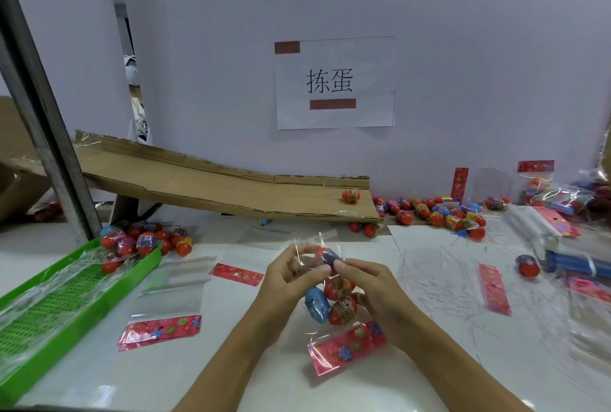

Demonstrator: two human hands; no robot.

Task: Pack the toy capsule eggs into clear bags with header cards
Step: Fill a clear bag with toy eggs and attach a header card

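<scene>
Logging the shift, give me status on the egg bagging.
Left hand and right hand both gripping bag mouth. Eggs inside, card end down. Nothing blocking.

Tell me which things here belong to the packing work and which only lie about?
In the job: left hand and right hand holding clear bag with eggs and its header card; spare bags; loose eggs.

Lying about: cardboard ramp; green tray; wall sign.

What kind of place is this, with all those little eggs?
Probably a small packing workshop. Piles of toy capsule eggs lie on the table, a cardboard ramp slopes down to them, and both hands, left hand and right hand, fill a clear bag.
</scene>
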